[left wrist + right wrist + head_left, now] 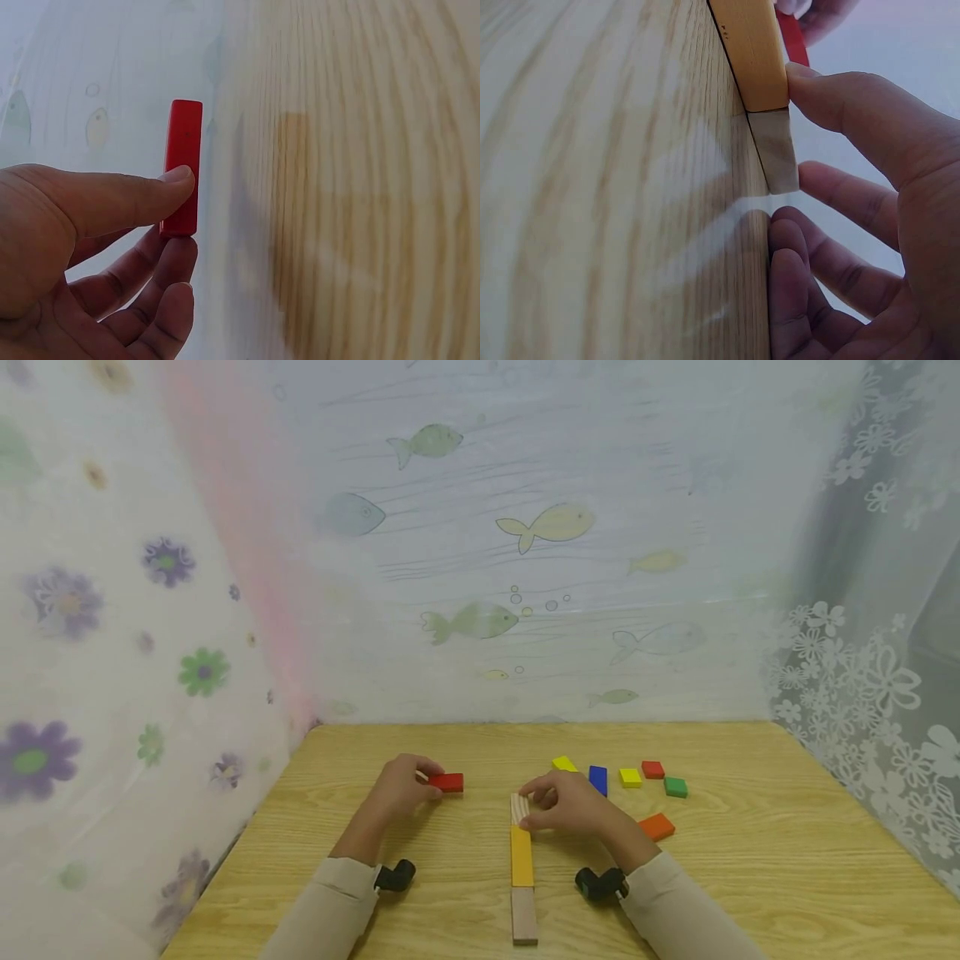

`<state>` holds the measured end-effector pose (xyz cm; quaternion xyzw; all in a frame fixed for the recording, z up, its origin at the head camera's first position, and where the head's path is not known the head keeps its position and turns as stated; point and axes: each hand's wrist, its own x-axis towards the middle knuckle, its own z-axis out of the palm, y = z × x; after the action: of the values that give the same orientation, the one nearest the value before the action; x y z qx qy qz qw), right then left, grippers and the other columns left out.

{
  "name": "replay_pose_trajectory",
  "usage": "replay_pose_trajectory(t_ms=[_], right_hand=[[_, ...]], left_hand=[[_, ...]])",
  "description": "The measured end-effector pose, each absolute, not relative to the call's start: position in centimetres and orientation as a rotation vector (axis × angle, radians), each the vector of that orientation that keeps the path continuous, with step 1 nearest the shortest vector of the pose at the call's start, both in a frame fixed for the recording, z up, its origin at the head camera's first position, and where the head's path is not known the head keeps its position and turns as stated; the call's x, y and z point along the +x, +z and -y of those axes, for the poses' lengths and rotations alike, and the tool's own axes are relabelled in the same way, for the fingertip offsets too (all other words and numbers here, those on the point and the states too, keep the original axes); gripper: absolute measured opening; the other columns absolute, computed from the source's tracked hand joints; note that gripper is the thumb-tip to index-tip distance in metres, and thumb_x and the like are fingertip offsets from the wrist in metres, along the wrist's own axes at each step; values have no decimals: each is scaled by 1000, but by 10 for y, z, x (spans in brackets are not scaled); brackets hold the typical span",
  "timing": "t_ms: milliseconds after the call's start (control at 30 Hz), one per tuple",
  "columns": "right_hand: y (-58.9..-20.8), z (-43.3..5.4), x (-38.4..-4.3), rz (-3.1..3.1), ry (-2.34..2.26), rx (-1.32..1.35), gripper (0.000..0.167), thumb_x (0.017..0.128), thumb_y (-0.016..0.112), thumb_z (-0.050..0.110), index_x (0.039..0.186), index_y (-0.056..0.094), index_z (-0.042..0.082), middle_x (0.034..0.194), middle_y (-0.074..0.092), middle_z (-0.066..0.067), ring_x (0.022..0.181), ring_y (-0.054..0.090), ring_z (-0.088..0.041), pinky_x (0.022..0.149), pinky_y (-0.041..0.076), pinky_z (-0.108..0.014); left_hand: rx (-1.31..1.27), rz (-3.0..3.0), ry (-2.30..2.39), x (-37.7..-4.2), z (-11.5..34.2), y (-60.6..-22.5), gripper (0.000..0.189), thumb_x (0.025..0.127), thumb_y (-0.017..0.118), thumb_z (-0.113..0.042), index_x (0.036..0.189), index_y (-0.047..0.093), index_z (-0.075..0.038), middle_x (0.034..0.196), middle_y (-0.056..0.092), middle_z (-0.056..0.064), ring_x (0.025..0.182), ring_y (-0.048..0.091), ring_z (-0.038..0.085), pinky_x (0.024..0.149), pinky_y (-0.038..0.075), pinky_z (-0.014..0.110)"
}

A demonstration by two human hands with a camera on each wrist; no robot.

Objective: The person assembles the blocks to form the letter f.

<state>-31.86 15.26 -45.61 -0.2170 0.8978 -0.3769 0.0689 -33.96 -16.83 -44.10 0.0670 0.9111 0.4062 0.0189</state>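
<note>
My left hand (pixel 401 787) pinches a red block (pixel 448 782) between thumb and fingers, left of a row of blocks. In the left wrist view that red block (pixel 184 135) stands out past the thumb, above the wooden tabletop. The row runs away from me: a plain wooden block (pixel 524 916) nearest, a yellow-orange block (pixel 521 857) in the middle, a striped-grain plain wooden block (pixel 516 808) at the far end. My right hand (pixel 573 802) spans this far block, its index fingertip at the far end and its thumb by the joint with the yellow-orange block (pixel 757 60).
Right of the row lie loose blocks: a yellow one (pixel 564 764), a blue one (pixel 597 779), a small yellow one (pixel 630 777), a red one (pixel 653 769), a green one (pixel 676 787) and an orange one (pixel 657 827). A fish-patterned curtain (pixel 480 668) hangs behind the table (pixel 750 860).
</note>
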Motion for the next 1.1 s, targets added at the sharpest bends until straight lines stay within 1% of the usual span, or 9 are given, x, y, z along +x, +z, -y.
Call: replay_pose_trajectory(t_ms=[200, 400, 733, 833, 933, 1100], right_hand=[[-455, -152, -318, -2701, -1137, -651, 48, 81, 88, 43, 123, 75, 24, 114, 72, 0, 105, 69, -20, 90, 59, -44], [-456, -152, -319, -2705, -1134, -654, 47, 81, 88, 42, 123, 75, 24, 114, 72, -1, 105, 69, -21, 90, 59, -44], [-457, -152, -320, -2702, -1142, -648, 49, 81, 89, 43, 124, 75, 25, 114, 72, 0, 104, 69, -20, 89, 59, -43], [-457, -152, -320, -2700, -1145, -642, 49, 80, 89, 42, 123, 75, 25, 114, 71, 0, 104, 69, -20, 89, 59, -43], [-458, -152, -320, -2699, -1145, -642, 48, 81, 89, 42, 123, 75, 24, 114, 72, 0, 104, 69, -21, 89, 59, -44], [-457, -152, -320, -2698, -1142, -643, 48, 81, 89, 42, 123, 75, 24, 114, 72, 0, 104, 70, -21, 88, 59, -43]], left_hand=[[250, -2834, 1228, -338, 160, -438, 29, 85, 84, -8, 113, 78, -13, 109, 72, 6, 93, 67, 21, 72, 56, 35], [269, -2839, 1210, -337, 153, -440, 28, 86, 85, -11, 113, 78, -15, 109, 72, 5, 92, 66, 20, 70, 56, 33], [365, -2836, 1180, -330, 145, -439, 27, 86, 83, -8, 112, 78, -13, 117, 70, 9, 95, 67, 22, 68, 56, 33], [391, -2835, 1168, -330, 143, -439, 27, 85, 84, -8, 111, 78, -13, 115, 71, 8, 94, 68, 21, 67, 56, 33], [403, -2831, 1158, -329, 141, -440, 27, 86, 84, -10, 112, 78, -15, 116, 72, 6, 96, 69, 21, 69, 57, 33], [428, -2844, 1129, -328, 137, -441, 28, 87, 84, -13, 114, 78, -16, 121, 70, 6, 101, 69, 23, 72, 58, 34]])
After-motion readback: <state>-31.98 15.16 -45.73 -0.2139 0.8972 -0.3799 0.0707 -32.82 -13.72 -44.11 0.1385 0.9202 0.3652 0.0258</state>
